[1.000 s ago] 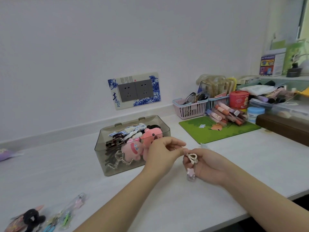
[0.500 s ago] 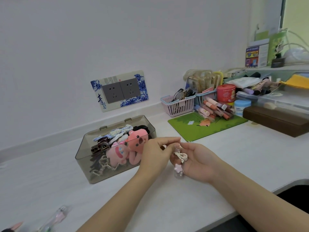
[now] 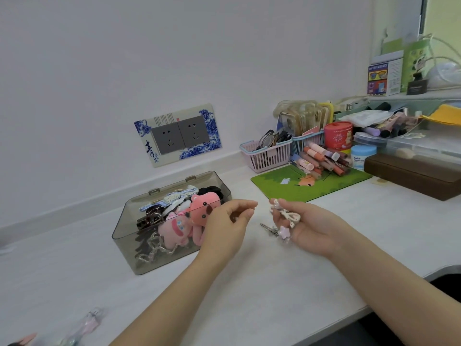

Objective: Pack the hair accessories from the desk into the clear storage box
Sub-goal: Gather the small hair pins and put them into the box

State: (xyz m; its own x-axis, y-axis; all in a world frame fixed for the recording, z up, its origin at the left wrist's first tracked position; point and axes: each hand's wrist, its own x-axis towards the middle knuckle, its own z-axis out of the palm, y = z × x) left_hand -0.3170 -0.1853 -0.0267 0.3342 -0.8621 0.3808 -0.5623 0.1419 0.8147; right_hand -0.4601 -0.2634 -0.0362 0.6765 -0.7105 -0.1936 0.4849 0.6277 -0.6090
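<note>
Right hand [image 3: 306,229] lies palm up just above the white desk [image 3: 249,295], fingers curled round a small cluster of hair clips [image 3: 284,221] — a cream bow-shaped clip on top, a pale pink star charm at the lower edge, a thin metal clip poking out to the left. Left hand [image 3: 224,226] hovers just left of it, apart from the clips, thumb and forefinger drawn close with the other fingers loosely curled; whether anything sits between the fingertips cannot be told.

Clear storage box [image 3: 124,236] stands on the desk directly behind the left hand, lid hinged back, top open. Inside: two pink plush toys [image 3: 199,211], a dark claw clip [image 3: 149,219], a blue-and-white patterned fabric piece [image 3: 174,198], something black at the back, a chain near the front wall.

More accessories [image 3: 87,323] lie at the near left desk edge — blurred, details unclear.

Right of the box: green mat [image 3: 287,188], pink basket [image 3: 267,156] holding glasses, heap of cosmetic tubes [image 3: 321,161], brown case [image 3: 411,173]. Double wall socket [image 3: 179,136] with blue floral surround sits above the box
</note>
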